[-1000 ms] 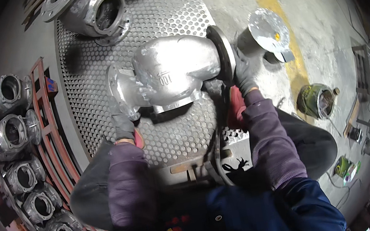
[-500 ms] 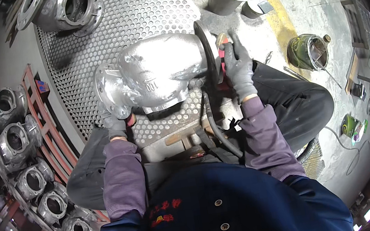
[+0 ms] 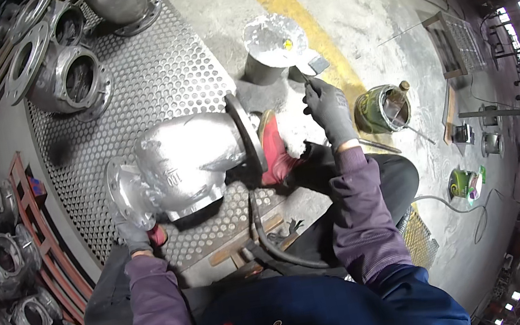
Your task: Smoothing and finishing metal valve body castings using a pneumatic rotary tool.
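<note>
A silver cast valve body lies on its side on the perforated metal plate, with a round flange at each end. My left hand, in a grey glove, grips the lower edge of its left flange; the fingertips are partly hidden. Away to the right of the valve body, my gloved right hand is raised with its fingers pinched together. A thin dark rod-like tool sticks out from those fingers, mostly covered by them. My red shoe stands against the right flange.
A grey cylindrical can stands beyond my right hand. An open green tin with a brush-like handle in it is to the right. More castings sit at the far left, beside the perforated plate. A black hose curves near my legs.
My right hand has left the right flange and moved out over the floor, where a thin tool now shows in its fingers. My left hand stays at the left flange. The view has shifted right.
</note>
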The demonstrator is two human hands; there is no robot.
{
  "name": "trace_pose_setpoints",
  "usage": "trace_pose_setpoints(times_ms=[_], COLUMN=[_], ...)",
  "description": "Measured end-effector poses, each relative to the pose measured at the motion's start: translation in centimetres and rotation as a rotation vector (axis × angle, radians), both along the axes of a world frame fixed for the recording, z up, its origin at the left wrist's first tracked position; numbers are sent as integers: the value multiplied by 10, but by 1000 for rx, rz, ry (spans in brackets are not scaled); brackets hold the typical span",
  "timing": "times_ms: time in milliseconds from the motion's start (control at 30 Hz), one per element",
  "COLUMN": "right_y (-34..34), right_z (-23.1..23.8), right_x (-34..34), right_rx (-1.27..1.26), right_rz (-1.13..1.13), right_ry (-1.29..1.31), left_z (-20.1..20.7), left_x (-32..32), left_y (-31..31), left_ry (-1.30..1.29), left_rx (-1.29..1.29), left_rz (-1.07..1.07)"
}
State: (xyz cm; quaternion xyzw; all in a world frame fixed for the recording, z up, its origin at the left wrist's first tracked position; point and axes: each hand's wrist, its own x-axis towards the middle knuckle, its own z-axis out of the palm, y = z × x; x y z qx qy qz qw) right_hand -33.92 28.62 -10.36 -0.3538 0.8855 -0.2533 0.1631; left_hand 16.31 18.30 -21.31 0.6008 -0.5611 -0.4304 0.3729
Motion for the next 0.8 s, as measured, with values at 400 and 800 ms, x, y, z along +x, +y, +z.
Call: trace_pose_setpoints(times_ms=[400,800], right_y=[-51,-32], right_z=[20,60], right_x=[-10,33], right_rx=[382,-62], right_rz=[122,-1], right_ry=[235,-716], left_z=[-20,-18], left_x=[18,13], left_y=[-6,-14], left_ry=[-101,1], left_rx=[-25,7], left_rz=[34,35])
